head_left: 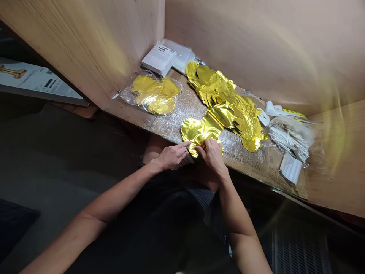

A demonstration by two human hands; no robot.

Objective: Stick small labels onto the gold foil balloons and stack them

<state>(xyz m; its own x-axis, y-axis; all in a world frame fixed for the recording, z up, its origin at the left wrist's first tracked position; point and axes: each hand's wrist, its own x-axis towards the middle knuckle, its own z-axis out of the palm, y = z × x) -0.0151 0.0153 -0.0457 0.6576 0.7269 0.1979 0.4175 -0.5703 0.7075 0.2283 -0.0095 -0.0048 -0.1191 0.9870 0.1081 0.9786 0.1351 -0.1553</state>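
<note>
A flat gold foil balloon [203,129] with rounded lobes lies at the front edge of the wooden shelf. My right hand [212,154] is closed on its near end, fingers bent down onto the foil. My left hand [172,155] grips the same end from the left, its index finger stretched along the foil edge and its thumb partly hidden. Below my left fingers shows a pale, see-through piece [185,161] that I cannot make out. Just behind, a loose heap of gold foil balloons [216,91] touches the held one.
Left on the shelf [236,158] lies a clear bag of folded gold foil [155,93]. White printed cards [159,59] are stacked behind it. At right are a bundle of white sticks [291,137], a white ribbon roll [264,116] and a ridged white piece [291,167]. Wooden walls [256,45] enclose the shelf.
</note>
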